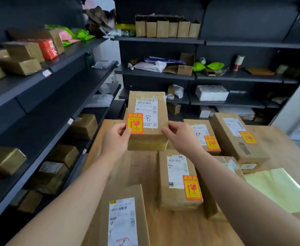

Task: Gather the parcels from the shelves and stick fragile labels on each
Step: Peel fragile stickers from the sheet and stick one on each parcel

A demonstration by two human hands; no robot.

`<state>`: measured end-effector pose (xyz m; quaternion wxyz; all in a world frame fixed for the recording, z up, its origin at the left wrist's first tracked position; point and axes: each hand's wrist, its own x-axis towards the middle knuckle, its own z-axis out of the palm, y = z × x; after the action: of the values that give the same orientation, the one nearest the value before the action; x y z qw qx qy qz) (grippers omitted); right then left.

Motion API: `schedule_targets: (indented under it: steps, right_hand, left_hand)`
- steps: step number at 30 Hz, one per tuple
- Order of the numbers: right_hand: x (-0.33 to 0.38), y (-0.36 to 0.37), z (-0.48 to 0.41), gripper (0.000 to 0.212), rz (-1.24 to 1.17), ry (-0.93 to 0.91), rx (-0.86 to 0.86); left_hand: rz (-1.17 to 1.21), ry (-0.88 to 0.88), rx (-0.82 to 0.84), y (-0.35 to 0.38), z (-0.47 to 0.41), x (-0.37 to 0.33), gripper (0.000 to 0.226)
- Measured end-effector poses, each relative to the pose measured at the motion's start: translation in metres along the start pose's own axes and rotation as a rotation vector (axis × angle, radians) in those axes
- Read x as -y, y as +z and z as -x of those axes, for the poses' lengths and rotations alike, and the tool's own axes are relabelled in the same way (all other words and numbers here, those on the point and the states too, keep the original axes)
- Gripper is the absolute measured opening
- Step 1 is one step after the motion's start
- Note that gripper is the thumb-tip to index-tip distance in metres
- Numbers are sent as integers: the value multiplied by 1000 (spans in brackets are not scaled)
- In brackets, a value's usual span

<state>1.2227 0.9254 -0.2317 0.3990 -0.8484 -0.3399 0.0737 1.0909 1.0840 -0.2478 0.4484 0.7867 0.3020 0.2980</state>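
1. The person stands at a wooden table (278, 139) between dark shelves (39, 89), holding a brown parcel (148, 139) up over the far part of the table, its white shipping slip facing them.
2. The left hand (116, 139) is closed on the parcel's near left corner, thumb and fingers pinching right at the lower left edge of an orange fragile label (135, 123) that sits on the top face beside the slip.
3. The right hand (179, 136) is curled around the near right corner, thumb on top; it has hold of the parcel only.
4. I judge the step in hand to be labelling this parcel: the label looks laid on, with the left thumb at its edge, perhaps pressing it flat.
5. The next move, as I read it, calls for smoothing the label fully, then setting the parcel down among the others.
6. Three parcels on the table already show orange labels, the nearest of them at (192, 188); plenty of boxes remain on the shelves.
7. The closest parcel (126, 219) is cut off by the lower edge; a trace of red shows there, but I cannot tell if it is a label.
8. Whether the held label is stuck all over is hidden by the fingers, and its print is too blurred to read.
9. A pale yellow sheet (277, 189) lies on the right, possibly label backing; I cannot be sure.
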Motion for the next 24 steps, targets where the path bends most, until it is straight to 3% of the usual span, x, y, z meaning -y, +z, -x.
schedule_targets:
  steps: [11,20,24]
  right_hand:
    - [-72,71,-91,28,82,130,110]
    - [-103,99,-99,27,150,183,211]
    - [-98,105,-90,24,184,192,234]
  left_hand:
    - [-102,-165,67,66,-87,98,19]
    - [-186,-264,139,89,-87,138,23]
    - [-270,-227,187,84,-77,135,27]
